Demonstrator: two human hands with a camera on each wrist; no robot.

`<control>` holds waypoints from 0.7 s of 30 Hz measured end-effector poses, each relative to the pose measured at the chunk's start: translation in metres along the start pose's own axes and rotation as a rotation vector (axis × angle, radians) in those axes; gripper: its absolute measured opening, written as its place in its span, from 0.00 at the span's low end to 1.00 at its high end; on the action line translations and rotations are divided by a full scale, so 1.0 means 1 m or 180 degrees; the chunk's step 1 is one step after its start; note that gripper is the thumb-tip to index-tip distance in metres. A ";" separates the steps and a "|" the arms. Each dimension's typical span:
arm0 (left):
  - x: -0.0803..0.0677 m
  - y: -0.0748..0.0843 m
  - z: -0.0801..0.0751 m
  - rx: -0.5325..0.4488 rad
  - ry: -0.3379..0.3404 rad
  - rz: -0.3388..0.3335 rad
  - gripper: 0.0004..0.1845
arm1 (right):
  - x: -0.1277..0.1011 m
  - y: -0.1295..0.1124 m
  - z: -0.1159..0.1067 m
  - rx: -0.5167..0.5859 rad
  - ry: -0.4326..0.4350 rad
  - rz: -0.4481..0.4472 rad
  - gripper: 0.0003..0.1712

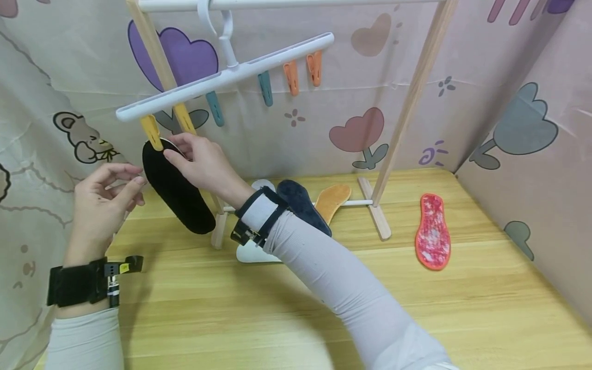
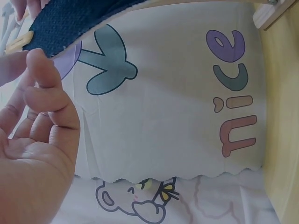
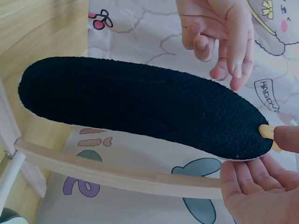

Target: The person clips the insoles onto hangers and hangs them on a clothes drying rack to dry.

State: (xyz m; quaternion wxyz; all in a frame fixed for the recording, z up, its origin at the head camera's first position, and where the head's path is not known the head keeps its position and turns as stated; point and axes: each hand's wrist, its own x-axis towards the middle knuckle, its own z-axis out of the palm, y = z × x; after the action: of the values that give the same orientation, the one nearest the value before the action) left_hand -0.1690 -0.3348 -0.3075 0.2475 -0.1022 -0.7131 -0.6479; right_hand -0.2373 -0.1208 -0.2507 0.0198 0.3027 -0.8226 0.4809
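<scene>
Bright, even light, soft shadows; left wrist view slightly blurred.

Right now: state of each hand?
Left hand: open, fingers loosely curled beside the black insole, holding nothing.
Right hand: holding the black insole's top end.

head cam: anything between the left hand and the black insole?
Nothing. The left hand is open just left of the black insole, with only backdrop cloth behind the small gap. The right wrist view shows the same gap.

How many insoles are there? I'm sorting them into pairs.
5, perhaps more hidden behind the arm: a black one at the yellow clip, a white one, a navy one and an orange one by the rack's base, and a red one on the right.
</scene>
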 end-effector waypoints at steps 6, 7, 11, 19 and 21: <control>0.000 0.000 0.002 0.0155 -0.0057 0.0064 0.08 | -0.002 0.006 -0.002 0.0031 -0.0039 0.0006 0.25; 0.001 0.000 0.002 0.0117 -0.0073 0.0072 0.08 | -0.002 0.007 -0.003 0.0048 -0.0045 0.0007 0.24; 0.001 -0.001 0.004 0.0006 -0.0121 0.0078 0.07 | -0.003 0.012 -0.004 0.0099 -0.0074 -0.0006 0.24; 0.002 -0.002 0.007 0.0078 -0.0168 0.0099 0.06 | -0.005 0.023 -0.006 0.0089 -0.0089 0.0005 0.21; 0.003 -0.002 0.008 0.0122 -0.0187 0.0116 0.06 | -0.006 0.025 -0.006 0.0094 -0.0088 0.0035 0.21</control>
State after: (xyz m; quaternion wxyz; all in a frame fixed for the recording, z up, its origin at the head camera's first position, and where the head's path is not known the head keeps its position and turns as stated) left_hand -0.1741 -0.3282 -0.3086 0.2401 -0.1294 -0.7304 -0.6262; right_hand -0.2473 -0.1040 -0.2685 0.0013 0.3051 -0.8173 0.4889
